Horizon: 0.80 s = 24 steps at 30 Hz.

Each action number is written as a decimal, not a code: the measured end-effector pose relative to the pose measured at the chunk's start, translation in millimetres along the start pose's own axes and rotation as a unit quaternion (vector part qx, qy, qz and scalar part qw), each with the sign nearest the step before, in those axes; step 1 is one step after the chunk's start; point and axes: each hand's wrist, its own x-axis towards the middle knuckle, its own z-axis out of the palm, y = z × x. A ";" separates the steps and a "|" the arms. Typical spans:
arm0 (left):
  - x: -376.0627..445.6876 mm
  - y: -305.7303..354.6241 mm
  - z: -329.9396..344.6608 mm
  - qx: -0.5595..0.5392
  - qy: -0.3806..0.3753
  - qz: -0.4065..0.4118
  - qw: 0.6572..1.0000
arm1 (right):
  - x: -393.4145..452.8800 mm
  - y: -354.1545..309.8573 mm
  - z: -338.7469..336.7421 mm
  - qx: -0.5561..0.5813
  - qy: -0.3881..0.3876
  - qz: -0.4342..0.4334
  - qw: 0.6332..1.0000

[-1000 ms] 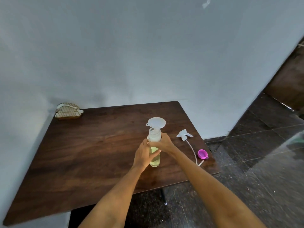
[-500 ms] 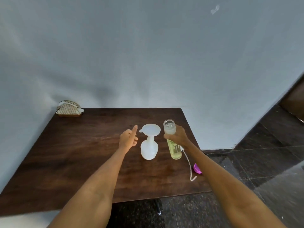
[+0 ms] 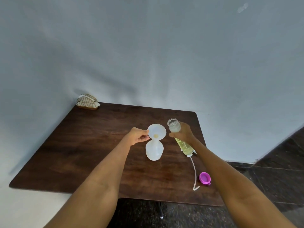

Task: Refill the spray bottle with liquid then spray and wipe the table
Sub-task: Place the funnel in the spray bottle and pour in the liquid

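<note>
Left hand [image 3: 137, 136] pinches the rim of the white funnel [image 3: 156, 132], which sits in the neck of the translucent spray bottle [image 3: 154, 149] standing near table [image 3: 92, 145] centre. Right hand [image 3: 183, 133] grips the refill bottle [image 3: 179, 139] (yellow-green liquid, mouth open), tilted toward 11 o'clock, just right of the funnel. Dip tube [image 3: 194, 171] lies at 4 o'clock from the spray bottle, a purple cap [image 3: 204, 178] beside it. Napkin holder [image 3: 87, 102] at 10 o'clock, far corner.

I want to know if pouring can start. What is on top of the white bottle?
A white funnel sits in the neck of the white bottle. The left hand pinches the funnel's rim. The funnel covers the bottle's mouth, so it cannot be seen.
</note>
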 end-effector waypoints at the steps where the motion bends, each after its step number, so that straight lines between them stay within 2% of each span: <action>1: 0.9 0.8 0.5 -0.001 0.003 0.002 1.000 | -1.3 -2.5 1.1 0.005 0.000 -0.001 1.000; 10: 7.8 7.4 6.0 0.039 0.039 0.000 0.998 | -3.4 -17.0 5.5 -0.043 -0.019 -0.026 0.999; 13: 8.9 7.8 3.7 0.046 0.027 -0.007 0.999 | -4.4 -20.7 6.4 -0.069 -0.028 -0.032 0.997; 18: 8.2 9.5 1.3 -0.003 -0.007 -0.019 1.000 | -4.4 -17.5 8.1 -0.097 -0.041 -0.024 0.994; 24: 8.1 15.6 6.5 0.024 0.011 -0.012 1.000 | -4.3 -20.3 6.0 -0.120 -0.053 -0.019 0.991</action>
